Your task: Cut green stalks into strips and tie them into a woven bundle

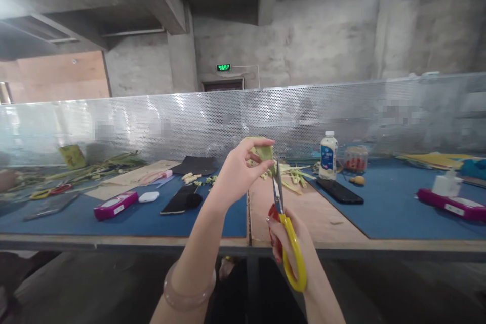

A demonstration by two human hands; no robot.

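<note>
My left hand (238, 169) is raised over the table edge, fingers pinched on a small pale green leaf strip (265, 153). My right hand (290, 240) grips scissors (285, 228) with a yellow and red handle, blades pointing up with their tips at the lower edge of the strip. A translucent bangle (189, 291) sits on my left wrist. Both hands hover above the brown board (304, 212) on the blue table (395, 207).
Cut green strips (294, 174) lie behind the hands. A white bottle (328, 156), a black phone (339, 191), a second phone (178, 202), pink boxes (115, 205) (451, 204), an earbud case (148, 196) and a perforated metal screen (228, 121) are around.
</note>
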